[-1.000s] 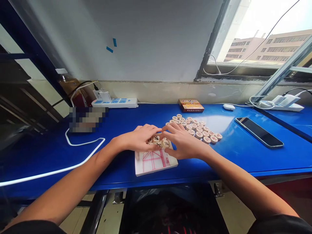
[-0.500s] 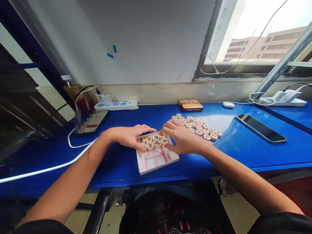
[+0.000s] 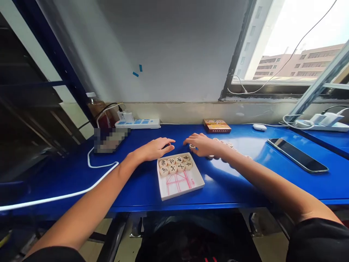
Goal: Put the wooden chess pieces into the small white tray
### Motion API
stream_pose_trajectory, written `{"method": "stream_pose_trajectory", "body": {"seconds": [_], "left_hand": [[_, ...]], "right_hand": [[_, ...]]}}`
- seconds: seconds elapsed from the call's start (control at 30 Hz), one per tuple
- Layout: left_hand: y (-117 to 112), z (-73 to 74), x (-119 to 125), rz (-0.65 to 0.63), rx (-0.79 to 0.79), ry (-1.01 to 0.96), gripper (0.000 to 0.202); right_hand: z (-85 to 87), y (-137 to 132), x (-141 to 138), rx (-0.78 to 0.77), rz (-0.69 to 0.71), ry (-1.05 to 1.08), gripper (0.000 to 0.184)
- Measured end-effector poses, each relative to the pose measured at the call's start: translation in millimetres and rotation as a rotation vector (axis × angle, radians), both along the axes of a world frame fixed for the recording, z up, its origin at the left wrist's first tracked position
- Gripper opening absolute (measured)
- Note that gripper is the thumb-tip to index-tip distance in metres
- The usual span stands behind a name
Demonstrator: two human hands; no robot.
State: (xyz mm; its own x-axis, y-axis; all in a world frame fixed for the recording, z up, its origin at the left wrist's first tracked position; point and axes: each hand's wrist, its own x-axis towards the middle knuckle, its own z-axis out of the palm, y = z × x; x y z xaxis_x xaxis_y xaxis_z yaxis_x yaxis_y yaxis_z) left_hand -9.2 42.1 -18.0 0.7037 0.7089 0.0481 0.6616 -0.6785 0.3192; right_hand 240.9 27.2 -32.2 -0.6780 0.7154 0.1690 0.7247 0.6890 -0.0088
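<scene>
Your left hand [image 3: 155, 148] and right hand [image 3: 203, 145] have moved off the tray [image 3: 196, 180]. Your table [image 3: 136, 198] holds it flat. Your left is spread, holding nothing; your right curls by a loose disc [image 3: 192, 146], pinching or not, I can't tell. Tray walls keep eight discs [image 3: 173, 168] in two rows.

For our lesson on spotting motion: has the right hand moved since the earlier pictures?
Yes: the right hand moved forward, off the tray, closer to the brown box.
</scene>
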Motion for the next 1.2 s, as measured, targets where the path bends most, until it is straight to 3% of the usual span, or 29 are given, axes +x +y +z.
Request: {"method": "stream_pose_trajectory", "body": {"seconds": [0.17,0.3,0.47,0.63,1.2], "left_hand": [[2,-6.1,0,-0.029,0.0,-0.029,0.056],[1,-5.3,2,-0.067,0.007,-0.042,0.058],[-1,-5.5,4,-0.082,0.009,-0.039,0.061],[-4,-7.4,7,-0.079,-0.007,-0.044,0.059],[-5,-7.4,8,-0.095,-0.031,-0.058,0.063]], "right_hand": [[-10.9,-2,8,0.016,-0.07,0.048,0.03],[1.6,-19,10,0.065,-0.07,0.12,0.018],[20.3,-59,-18,0.045,0.208,0.309,0.008],[10.3,-81,-44,0.08,0.43,0.289,0.014],[10.4,-88,-45,0.002,0.397,0.179,0.028]]}}
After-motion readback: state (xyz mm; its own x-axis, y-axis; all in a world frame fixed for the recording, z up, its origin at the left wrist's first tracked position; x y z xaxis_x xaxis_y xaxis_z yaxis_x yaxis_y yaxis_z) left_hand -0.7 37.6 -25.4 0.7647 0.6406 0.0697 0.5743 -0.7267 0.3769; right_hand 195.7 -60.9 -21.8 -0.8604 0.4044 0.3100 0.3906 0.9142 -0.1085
